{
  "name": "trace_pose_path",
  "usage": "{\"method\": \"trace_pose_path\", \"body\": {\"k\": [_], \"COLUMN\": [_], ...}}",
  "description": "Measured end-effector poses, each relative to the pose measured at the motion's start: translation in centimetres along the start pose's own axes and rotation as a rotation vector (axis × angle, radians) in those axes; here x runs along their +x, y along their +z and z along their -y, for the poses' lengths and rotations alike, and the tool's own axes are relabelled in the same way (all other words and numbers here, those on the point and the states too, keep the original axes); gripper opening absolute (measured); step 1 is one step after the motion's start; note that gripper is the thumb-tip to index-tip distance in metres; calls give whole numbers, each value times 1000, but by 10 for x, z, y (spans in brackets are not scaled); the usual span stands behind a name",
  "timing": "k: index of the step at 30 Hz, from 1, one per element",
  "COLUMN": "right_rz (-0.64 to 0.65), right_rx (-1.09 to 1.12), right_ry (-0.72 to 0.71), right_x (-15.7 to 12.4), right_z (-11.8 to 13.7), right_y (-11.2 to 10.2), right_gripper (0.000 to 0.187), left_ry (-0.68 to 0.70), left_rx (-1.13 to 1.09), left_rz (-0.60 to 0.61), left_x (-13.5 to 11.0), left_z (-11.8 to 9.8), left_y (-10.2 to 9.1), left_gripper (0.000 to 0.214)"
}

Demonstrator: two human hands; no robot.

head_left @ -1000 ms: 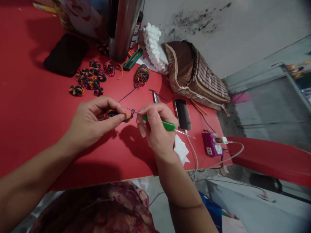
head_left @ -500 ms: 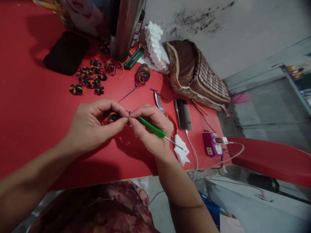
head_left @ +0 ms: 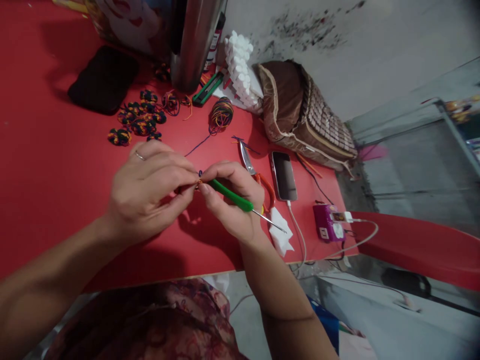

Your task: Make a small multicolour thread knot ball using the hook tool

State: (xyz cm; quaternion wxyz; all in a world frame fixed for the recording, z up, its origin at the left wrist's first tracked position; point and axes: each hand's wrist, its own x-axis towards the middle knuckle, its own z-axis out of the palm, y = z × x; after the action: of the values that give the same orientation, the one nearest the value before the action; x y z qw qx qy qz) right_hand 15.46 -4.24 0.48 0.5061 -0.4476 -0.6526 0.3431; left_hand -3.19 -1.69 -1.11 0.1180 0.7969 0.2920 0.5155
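Note:
My left hand point(head_left: 150, 192) is closed, thumb and fingertips pinching a small multicoloured crochet piece point(head_left: 199, 184) that the fingers mostly cover. In my right hand point(head_left: 242, 220) lies a crochet hook with a green handle point(head_left: 232, 196); its bare metal rear end points down to the right. The thumb and forefinger of that hand meet the left fingertips at the work, where the hook's front tip is hidden. Beyond the hands sits a ball of dark, orange and purple yarn point(head_left: 221, 115), a strand trailing toward the work. Several finished-looking crochet pieces point(head_left: 140, 120) are clustered behind my left hand.
Orange-handled scissors point(head_left: 247, 159) and a charging phone point(head_left: 284, 176) lie right of my hands on the red table point(head_left: 60, 200). Farther back are a green cutter point(head_left: 207, 90), a metal cylinder point(head_left: 197, 45), a black pouch point(head_left: 105, 80) and a brown bag point(head_left: 300, 105).
My left hand has rolled over so its back and ring show, and its fingers have folded down over the crochet piece. The right hand and hook have hardly moved.

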Motion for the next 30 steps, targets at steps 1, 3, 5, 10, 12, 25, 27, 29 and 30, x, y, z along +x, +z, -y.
{"method": "trace_pose_path", "body": {"k": [1,3,5,10,12,25,27,29,30], "right_rz": [-4,-10,-15,-6,-4,3,2,4,8], "right_rx": [10,32,49,3,-24,56,154,224,255], "right_ry": [27,69,84,49,38,131,210,268,286], "right_x": [0,0,0,1,1,0,2,3,3], "right_z": [0,0,0,-1,-4,-6,-4,-4,-5], "right_y": [1,2,3,3,3,5,4,3,2], "right_gripper": [11,13,13,8,7,8,10,12,14], "left_ry": [39,73,158,-29,-195,-251,-47,68,100], "left_rx": [51,124,135,31,-120,-149,-61,34,64], "left_rz": [-10,-4,-49,-23,-39,-24,-86,-23,-8], "left_x": [-2,-6,-7,-3,-2,-4,-6,-8,-9], "left_z": [3,7,10,4,-1,3,12,19,22], "left_y": [-1,-2,-2,4,7,11,9,6,4], "left_gripper": [20,25,25,16,14,15,14,13,15]}}
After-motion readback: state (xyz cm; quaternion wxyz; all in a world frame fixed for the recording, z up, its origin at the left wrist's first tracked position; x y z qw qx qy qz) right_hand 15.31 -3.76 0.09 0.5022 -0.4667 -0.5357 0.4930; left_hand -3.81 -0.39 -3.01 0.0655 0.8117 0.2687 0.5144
